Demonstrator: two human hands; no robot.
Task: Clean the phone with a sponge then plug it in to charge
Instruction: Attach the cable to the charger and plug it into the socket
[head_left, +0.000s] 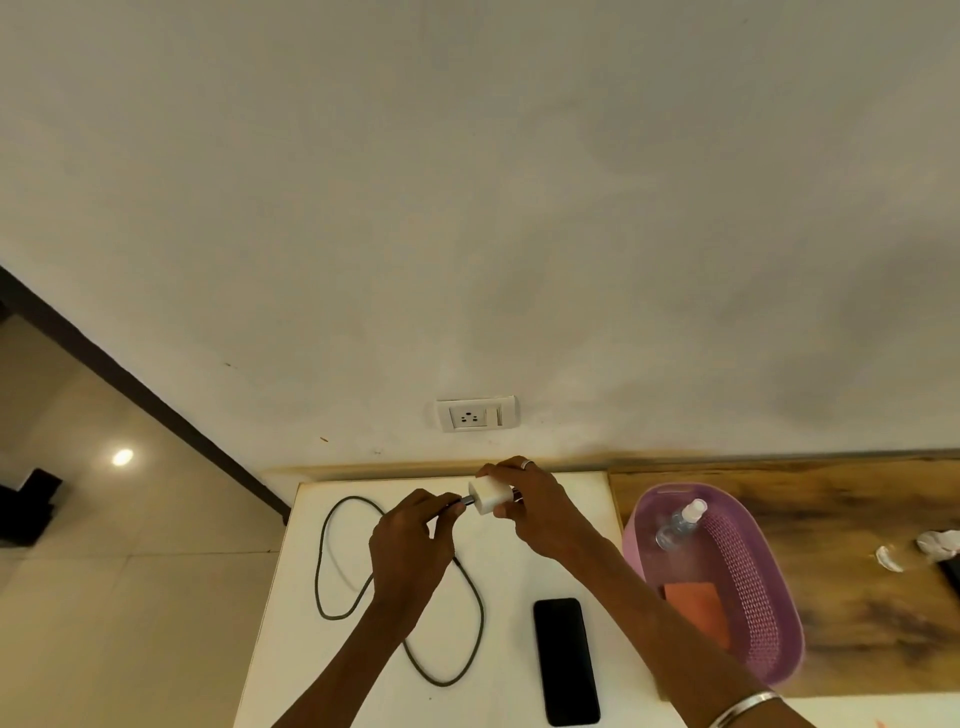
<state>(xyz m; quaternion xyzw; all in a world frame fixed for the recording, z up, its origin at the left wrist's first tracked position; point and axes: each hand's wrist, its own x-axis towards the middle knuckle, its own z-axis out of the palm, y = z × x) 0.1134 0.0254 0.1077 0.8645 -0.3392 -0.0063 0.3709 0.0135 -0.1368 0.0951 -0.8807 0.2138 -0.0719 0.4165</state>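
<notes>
Seen from the head camera, the left hand (410, 540) pinches the cable (332, 561) plug at the port of the white charger block (491, 496), which the right hand (530, 506) clasps above the white bench (363, 691). Meanwhile the phone (565, 661) lies screen-up near the front edge, the orange sponge (701, 608) in the purple basket (748, 587), so charging seems underway. Next, likely seat the plug and carry the block to the wall socket (475, 414).
</notes>
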